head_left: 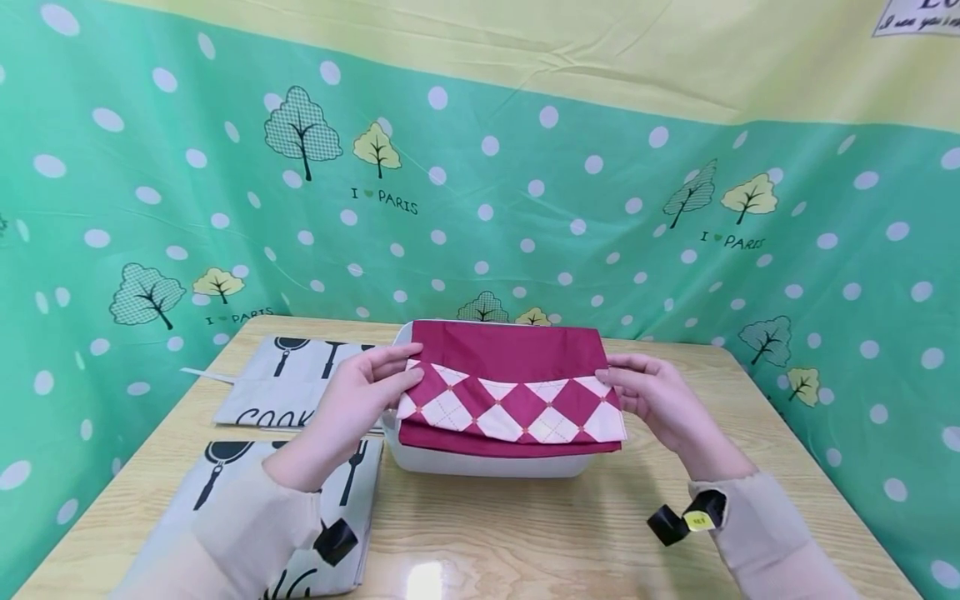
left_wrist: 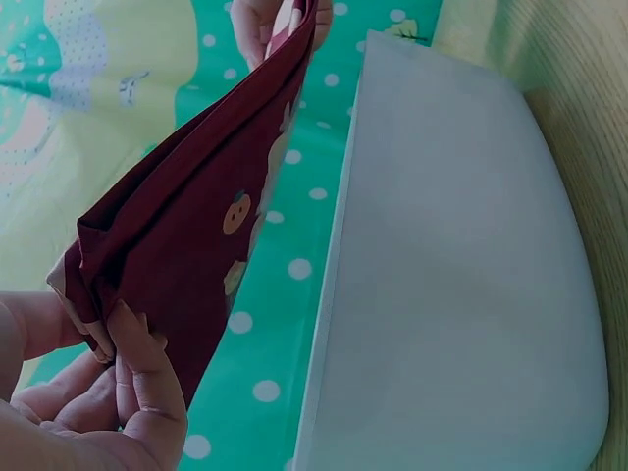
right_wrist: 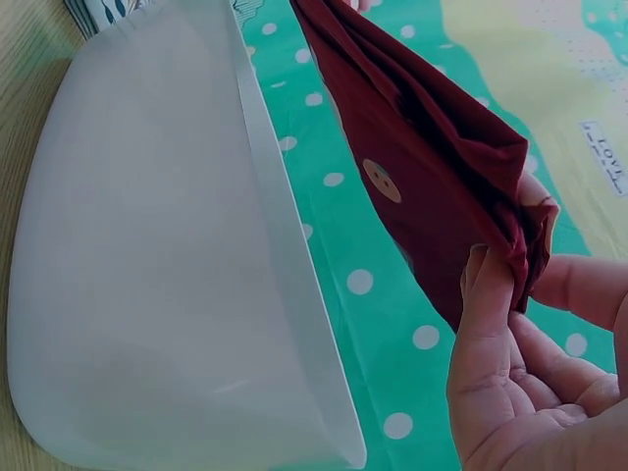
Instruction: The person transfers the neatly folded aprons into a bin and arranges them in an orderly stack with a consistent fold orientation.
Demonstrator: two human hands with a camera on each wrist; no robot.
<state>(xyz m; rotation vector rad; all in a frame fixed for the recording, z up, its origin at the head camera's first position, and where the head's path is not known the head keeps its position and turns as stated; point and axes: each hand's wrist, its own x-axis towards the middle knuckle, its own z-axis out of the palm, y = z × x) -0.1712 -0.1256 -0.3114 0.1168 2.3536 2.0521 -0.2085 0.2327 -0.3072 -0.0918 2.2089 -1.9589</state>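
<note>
Both hands hold a folded maroon cloth (head_left: 517, 346) with a pink-and-maroon diamond band across its front. At its left edge, the left hand (head_left: 351, 412) pinches the folded layers between thumb and fingers. The right hand (head_left: 662, 398) pinches the opposite edge in the same way. Beneath the cloth stands a white plastic bin (head_left: 487, 463); its inside is hidden in the head view. Both wrist views show the cloth raised above the bin's rim, apart from it. A button-like print (left_wrist: 235, 212) shows on the cloth's underside.
Left of the bin lie two folded grey-white cloths with black kitchen-tool prints, a rear one (head_left: 262, 379) with a strap (head_left: 206, 375) and a nearer one (head_left: 247, 475). All stand on a wooden table (head_left: 480, 533). A green polka-dot curtain (head_left: 487, 242) hangs behind and beside it.
</note>
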